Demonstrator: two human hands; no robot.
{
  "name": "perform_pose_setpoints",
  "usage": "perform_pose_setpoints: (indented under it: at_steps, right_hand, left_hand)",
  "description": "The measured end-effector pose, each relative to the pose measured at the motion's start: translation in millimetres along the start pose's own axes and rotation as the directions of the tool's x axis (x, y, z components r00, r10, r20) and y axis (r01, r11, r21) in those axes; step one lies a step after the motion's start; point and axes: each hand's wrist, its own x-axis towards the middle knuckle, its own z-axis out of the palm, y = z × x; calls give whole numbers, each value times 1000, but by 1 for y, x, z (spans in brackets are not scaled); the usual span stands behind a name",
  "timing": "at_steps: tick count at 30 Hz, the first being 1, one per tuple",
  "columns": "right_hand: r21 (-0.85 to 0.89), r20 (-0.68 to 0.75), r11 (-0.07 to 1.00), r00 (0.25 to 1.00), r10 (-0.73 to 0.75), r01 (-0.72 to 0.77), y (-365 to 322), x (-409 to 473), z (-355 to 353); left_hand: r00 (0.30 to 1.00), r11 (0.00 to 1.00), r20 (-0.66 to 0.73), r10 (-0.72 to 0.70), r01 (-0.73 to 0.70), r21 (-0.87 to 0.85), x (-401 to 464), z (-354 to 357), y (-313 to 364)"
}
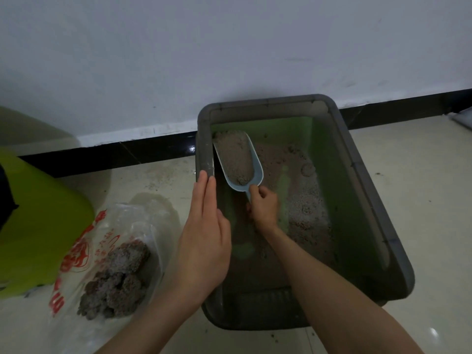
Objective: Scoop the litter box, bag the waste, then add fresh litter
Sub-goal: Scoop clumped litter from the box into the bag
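A grey litter box [362, 190] with a green inside stands on the floor against the wall. Grey litter [306, 210] lies thin across its bottom. My right hand [264, 208] grips the handle of a pale blue scoop [238, 162], which is heaped with litter and held near the box's far left corner. My left hand [204, 231] is flat with straight fingers, its fingertips touching the box's left rim. Left of the box lies a clear plastic bag [109, 251] with red print, holding dark clumps of waste [117, 279].
A lime green plastic container [38, 226] stands at the far left beside the bag. A white wall with a black skirting board [127, 152] runs behind the box. The floor is pale tile with scattered litter grains.
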Motion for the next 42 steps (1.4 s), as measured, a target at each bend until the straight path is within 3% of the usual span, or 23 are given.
perform_pose_setpoints:
  at_steps: [4,8,12,14,21,28,42]
  right_hand:
    - [-19,8,1000,1000,-21,21,-3,2,-4]
    - [-250,103,962,991,-82,105,-4,4,-30]
    - [-567,251,786,961,-118,245,-40,11,-61]
    - [-631,307,727,948,-89,272,-59,15,-69]
    - [-670,381,697,924,29,254,-88,5,-83]
    - [-812,448,473,885,131,341,-120,0,-96]
    - [-822,473,426,869,143,377,-133,-4,-108]
  left_hand:
    - [1000,1000,-1,-2,2,16,0,0,0]
    - [1000,1000,-8,3,-3,19,-2,1,-1]
    - [1000,1000,-8,13,-13,-9,-2,2,-1]
    - [1000,1000,-8,19,-19,-6,-1,2,-1]
    - [999,999,-19,40,-40,-4,-1,1,-5]
    - [999,999,-16,33,-33,-20,-1,-1,-1]
    - [999,999,-30,39,-39,-2,-1,-1,-1]
